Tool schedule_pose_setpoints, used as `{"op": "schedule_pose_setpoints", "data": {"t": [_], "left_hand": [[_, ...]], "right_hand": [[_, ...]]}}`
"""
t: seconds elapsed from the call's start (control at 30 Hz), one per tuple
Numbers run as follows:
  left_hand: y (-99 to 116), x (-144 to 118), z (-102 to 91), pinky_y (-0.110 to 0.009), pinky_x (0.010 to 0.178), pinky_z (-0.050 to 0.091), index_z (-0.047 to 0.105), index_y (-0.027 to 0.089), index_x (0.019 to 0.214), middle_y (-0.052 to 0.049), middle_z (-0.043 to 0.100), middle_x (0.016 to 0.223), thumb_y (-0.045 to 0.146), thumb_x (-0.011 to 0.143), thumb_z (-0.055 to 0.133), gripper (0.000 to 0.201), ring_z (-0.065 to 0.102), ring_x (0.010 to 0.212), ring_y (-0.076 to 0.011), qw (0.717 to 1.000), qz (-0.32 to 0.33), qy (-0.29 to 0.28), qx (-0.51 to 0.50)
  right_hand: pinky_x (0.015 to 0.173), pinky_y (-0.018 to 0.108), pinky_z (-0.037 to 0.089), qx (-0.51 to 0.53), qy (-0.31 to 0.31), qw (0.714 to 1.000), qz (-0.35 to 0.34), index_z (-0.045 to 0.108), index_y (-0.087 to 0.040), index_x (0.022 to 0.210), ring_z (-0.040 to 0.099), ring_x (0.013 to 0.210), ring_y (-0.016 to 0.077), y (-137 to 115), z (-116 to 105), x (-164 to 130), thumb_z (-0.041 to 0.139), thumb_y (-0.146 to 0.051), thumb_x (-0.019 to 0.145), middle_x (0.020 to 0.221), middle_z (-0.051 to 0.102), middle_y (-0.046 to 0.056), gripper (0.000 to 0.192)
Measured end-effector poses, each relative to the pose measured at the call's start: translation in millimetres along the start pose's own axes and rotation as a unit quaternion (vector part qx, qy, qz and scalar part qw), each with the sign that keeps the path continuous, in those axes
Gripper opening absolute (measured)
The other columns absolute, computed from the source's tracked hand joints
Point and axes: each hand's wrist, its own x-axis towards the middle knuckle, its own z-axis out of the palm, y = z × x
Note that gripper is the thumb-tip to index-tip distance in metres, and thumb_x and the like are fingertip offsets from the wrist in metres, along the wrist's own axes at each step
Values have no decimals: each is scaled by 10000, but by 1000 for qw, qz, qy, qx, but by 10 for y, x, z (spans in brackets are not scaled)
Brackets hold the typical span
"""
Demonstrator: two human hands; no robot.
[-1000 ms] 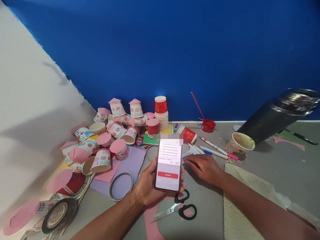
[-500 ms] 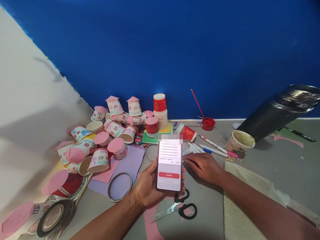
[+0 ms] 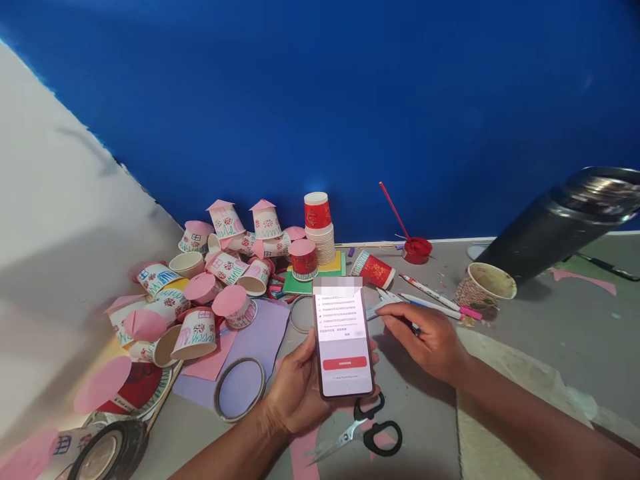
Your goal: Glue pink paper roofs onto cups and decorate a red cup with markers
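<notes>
My left hand is wrapped round a smartphone, palm beneath and thumb along its left edge. The lit screen faces up, showing rows of numbers and a red button. My right hand hovers just right of the phone, apart from it, its index finger stretched out and thumb apart, nothing seen in it. Its other fingers are curled and partly hidden. Below the phone lie scissors with black handles, partly over pink paper.
Decorated paper cups crowd the left side. A ring of tape lies on purple paper. Behind are stacked cups and markers. A used cup and a dark flask stand right, near a cloth.
My right hand has lifted from the table beside the phone and shifted right, its index finger now more stretched out. The phone stays in my left hand, slightly lower in view.
</notes>
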Motion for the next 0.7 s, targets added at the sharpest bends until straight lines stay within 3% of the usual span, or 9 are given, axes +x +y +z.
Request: {"op": "schedule_pose_setpoints", "data": {"t": [0.33, 0.5, 0.7], "left_hand": [[23, -15, -10, -643, 1188, 365, 591, 69, 1511, -267, 686, 1418, 604, 1089, 356, 721, 662, 1310, -406, 1000, -2, -19, 11], [10, -17, 8, -636, 1167, 390, 604, 76, 1501, -257, 681, 1435, 594, 1093, 344, 708, 657, 1317, -409, 1000, 0, -22, 21], [-2, -22, 24, -635, 1126, 417, 617, 83, 1486, -255, 674, 1447, 566, 1086, 391, 667, 637, 1337, -435, 999, 6, -23, 39]], "right_hand": [[722, 256, 598, 23, 42, 997, -58, 689, -225, 1147, 753, 817, 168, -181, 40, -5, 587, -125, 1028, 929, 780, 54, 186], [663, 269, 592, -4, 65, 995, -80, 707, -244, 1189, 732, 805, 176, -178, 15, -2, 597, -100, 1010, 970, 748, 75, 254], [682, 271, 576, -36, 41, 990, -127, 688, -220, 1274, 688, 825, 173, -161, -34, -45, 599, -76, 992, 976, 692, 77, 328]]}}
